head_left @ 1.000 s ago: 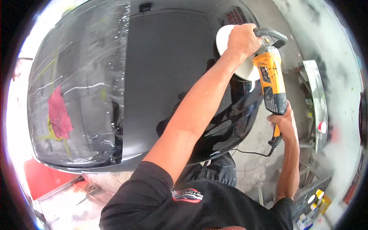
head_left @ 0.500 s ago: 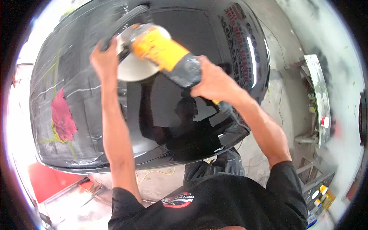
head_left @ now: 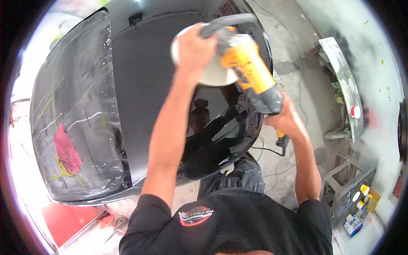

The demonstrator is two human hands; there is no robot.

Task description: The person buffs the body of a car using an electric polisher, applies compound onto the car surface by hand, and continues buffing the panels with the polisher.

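Observation:
A yellow and black car polisher [head_left: 250,66] lies across the glossy black car panel [head_left: 144,80]. Its round white pad [head_left: 214,76] rests on or just over the paint near the panel's right part; the exact contact is hidden. My left hand [head_left: 195,49] is wrapped round the polisher's curved black front handle. At the tool's rear end, my right hand [head_left: 289,117] grips the black body, with the cord hanging below it. The panel reflects a person and the surroundings.
Clear plastic film [head_left: 76,93] covers the car's left part, with a maroon cloth [head_left: 66,148] lying on it. To the right, a long board [head_left: 344,80] carries a red-and-white cap [head_left: 355,111]. Bottles [head_left: 361,204] stand at lower right. Cords run over the concrete floor [head_left: 284,76].
Both hands have carried the polisher to the right across the panel, from beside the plastic film toward the right edge. The view has shifted a little too.

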